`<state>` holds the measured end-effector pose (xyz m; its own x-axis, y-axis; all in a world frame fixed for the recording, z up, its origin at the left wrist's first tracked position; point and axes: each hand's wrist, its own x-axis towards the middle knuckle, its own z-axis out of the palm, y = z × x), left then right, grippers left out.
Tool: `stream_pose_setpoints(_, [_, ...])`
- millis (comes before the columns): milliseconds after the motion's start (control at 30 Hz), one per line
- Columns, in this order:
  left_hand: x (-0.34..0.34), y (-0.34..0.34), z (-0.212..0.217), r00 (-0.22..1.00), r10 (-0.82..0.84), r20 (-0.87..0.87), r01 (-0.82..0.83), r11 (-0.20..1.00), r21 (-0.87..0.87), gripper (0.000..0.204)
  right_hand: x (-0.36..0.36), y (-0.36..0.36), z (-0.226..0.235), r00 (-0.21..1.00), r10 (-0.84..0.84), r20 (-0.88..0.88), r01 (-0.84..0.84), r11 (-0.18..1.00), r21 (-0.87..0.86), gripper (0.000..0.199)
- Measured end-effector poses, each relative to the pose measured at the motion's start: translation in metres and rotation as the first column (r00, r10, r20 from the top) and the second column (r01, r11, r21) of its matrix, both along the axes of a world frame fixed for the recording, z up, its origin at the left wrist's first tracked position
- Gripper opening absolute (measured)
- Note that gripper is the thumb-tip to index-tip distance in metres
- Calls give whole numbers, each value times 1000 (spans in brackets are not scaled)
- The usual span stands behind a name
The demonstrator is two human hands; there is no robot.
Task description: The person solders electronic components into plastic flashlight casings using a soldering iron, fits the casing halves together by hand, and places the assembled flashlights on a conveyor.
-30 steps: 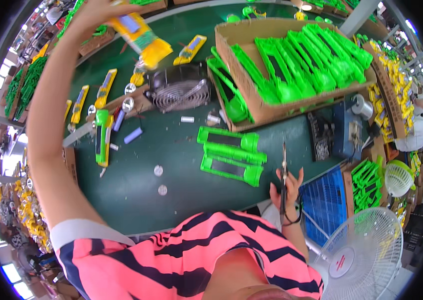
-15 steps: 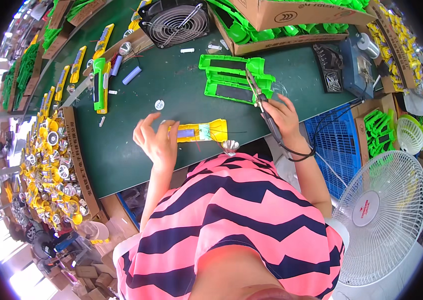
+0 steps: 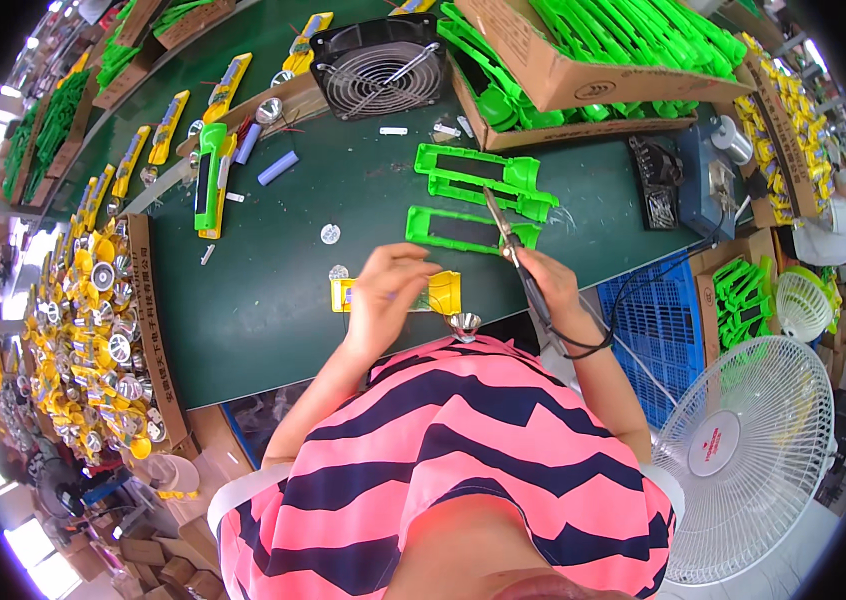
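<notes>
My left hand is over the yellow plastic housing on the green bench, covering its middle. Its fingers are bent and drawn together; whatever is between them is hidden. A small silver reflector cup sits at the housing's near right corner, with thin wires beside it. In my right hand is a soldering iron, its tip pointing up and left over the green plastic shells. A clear round disc lies by the housing's far left corner, another disc beyond it.
Cardboard boxes of green shells stand at the back right, beside a black fan. Purple cylindrical cells lie back left. A blue soldering station and solder spool stand right. Yellow reflector units are heaped at left.
My left hand has moved right over the yellow housing, and its spread fingers have come together. The soldering iron stays in my right hand. The green shells lie farther apart. The whole view has shifted.
</notes>
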<state>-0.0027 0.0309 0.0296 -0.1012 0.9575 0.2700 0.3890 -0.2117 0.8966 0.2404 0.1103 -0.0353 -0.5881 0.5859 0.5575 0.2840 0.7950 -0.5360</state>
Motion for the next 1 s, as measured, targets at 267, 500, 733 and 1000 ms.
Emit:
stream_pose_setpoints(267, [-37,1,-3,824,286,-489,-124,933,337,21,-29,-9,7,980,163,119,-134,967,-218,35])
stream_pose_setpoints(500, [-42,0,-27,909,116,-400,-44,982,185,22,-40,-21,26,919,-4,395,42,995,-88,26])
stream_pose_setpoints(733, [-52,2,-45,964,88,-251,-50,987,154,23,-20,-21,7,838,32,545,-24,999,-21,33])
stream_pose_setpoints(1000, [-63,9,-48,985,42,-165,-22,992,121,26,-23,-17,8,855,12,518,-32,999,30,38])
